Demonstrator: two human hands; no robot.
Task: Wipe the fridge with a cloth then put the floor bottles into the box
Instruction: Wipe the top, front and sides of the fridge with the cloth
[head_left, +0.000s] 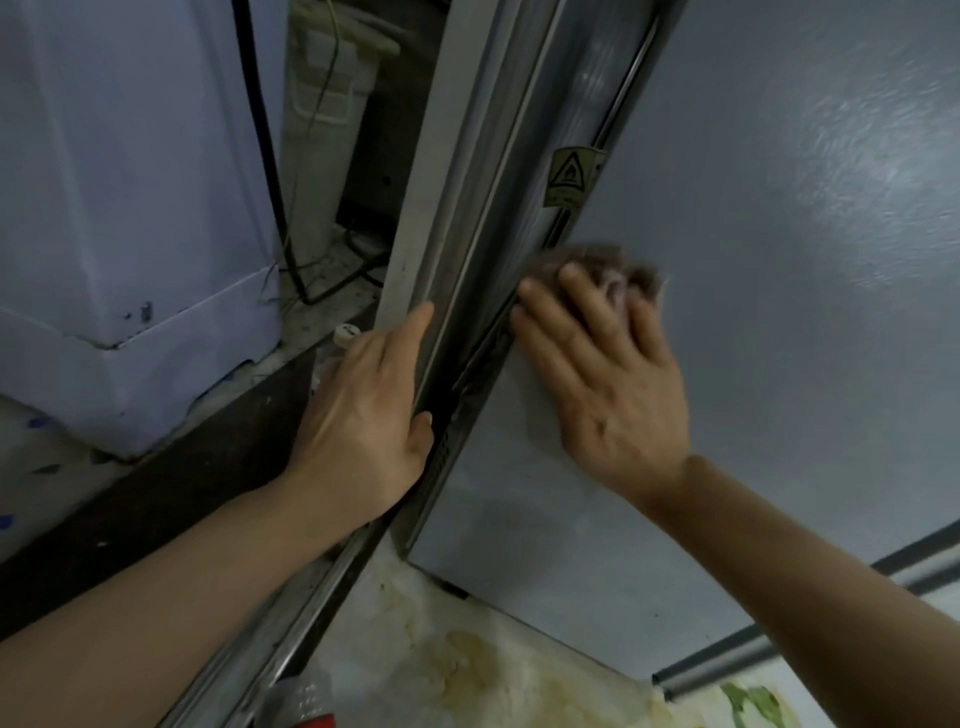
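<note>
The grey fridge fills the right half of the view, seen from above along its side panel. My right hand lies flat on that panel with straight fingers, pressing a brownish cloth against it near the left edge. My left hand grips the metal edge strip of the fridge, fingers on its left face and thumb on the right. A clear plastic bottle with a red label stands on the floor at the bottom. A white bottle cap shows just above my left hand.
A pale appliance stands at the left, with a black cable running down beside it. A dark ledge runs diagonally below it. A yellow warning sticker sits on the fridge edge. Stained patterned flooring lies underneath.
</note>
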